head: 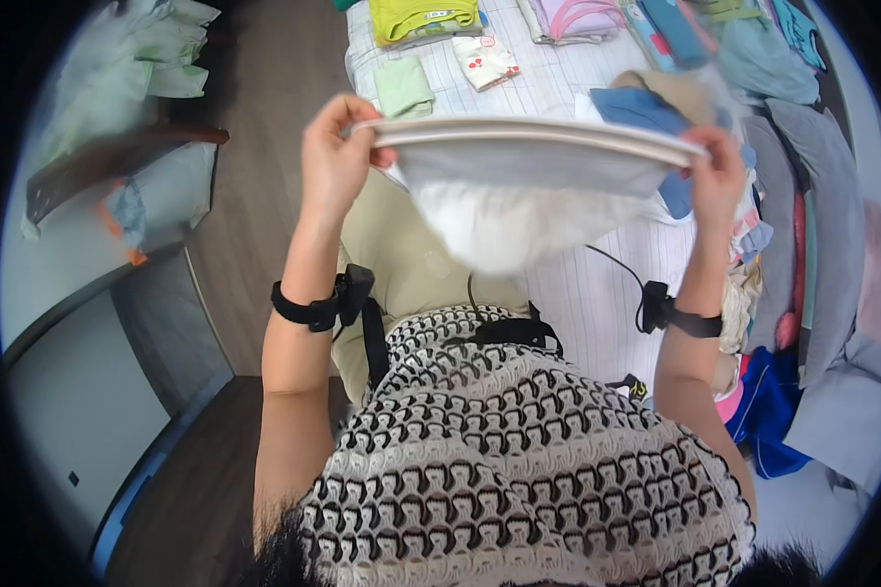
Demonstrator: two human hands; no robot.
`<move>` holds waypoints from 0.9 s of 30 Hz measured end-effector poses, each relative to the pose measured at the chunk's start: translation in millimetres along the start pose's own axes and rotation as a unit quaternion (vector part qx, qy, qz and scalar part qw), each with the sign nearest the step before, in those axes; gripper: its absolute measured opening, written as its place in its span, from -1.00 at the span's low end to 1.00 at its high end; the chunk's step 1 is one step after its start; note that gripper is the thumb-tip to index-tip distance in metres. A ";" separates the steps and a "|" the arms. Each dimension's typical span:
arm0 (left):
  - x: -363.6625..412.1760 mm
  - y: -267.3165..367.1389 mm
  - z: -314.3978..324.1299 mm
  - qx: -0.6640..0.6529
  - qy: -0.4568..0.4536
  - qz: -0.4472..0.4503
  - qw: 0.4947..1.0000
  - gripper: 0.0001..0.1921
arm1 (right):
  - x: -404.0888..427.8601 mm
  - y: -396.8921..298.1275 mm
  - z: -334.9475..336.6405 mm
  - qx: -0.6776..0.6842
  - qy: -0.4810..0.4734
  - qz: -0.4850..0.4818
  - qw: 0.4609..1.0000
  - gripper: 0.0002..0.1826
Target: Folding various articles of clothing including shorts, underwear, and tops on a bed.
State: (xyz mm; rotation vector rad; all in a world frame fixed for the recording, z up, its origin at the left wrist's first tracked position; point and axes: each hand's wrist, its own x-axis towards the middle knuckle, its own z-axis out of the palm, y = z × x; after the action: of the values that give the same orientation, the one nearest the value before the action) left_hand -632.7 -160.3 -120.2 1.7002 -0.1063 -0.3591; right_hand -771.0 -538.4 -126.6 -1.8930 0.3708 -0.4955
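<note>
Between my two hands a white cloth garment [536, 183] is stretched by its banded top edge, and its lower part hangs blurred above my lap. My left hand [345, 147] pinches one end of the band, thumb against fingers. At the opposite end my right hand [716, 172] grips the band's corner. Beyond the garment, a folded pale green cloth [404, 86] and a folded white cloth with red prints [487, 62] lie on the striped bedsheet [595, 282]. A blue garment [639, 110] lies partly hidden behind the band, near my right hand.
Folded yellow-green clothes [426, 18] and a pink-and-lilac folded pile [573, 16] sit at the bed's far side. Grey cushions [822, 242] and a royal blue garment [767, 418] line the right. Wooden floor [264, 73] runs along the left, beside a white cabinet [81, 433].
</note>
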 end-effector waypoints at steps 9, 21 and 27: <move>-11.6 8.8 33.6 0.073 0.010 0.150 0.986 -0.94 | -18.1 -28.5 -34.3 -0.013 -0.058 -0.058 0.996 -0.83; -47.4 -148.2 80.8 0.502 -0.258 0.147 0.812 -0.74 | -130.8 135.0 -27.6 -0.328 -0.219 0.067 0.917 -0.76; 18.1 -125.5 100.8 0.424 -0.249 0.115 0.863 -0.65 | -23.2 98.6 35.8 -0.272 -0.136 0.077 0.950 -0.78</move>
State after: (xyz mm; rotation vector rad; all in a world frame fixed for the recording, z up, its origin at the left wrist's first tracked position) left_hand -662.2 -240.1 -258.1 2.3827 -0.9644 -0.6214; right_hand -775.2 -534.2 -233.8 -2.4025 0.5009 -0.0146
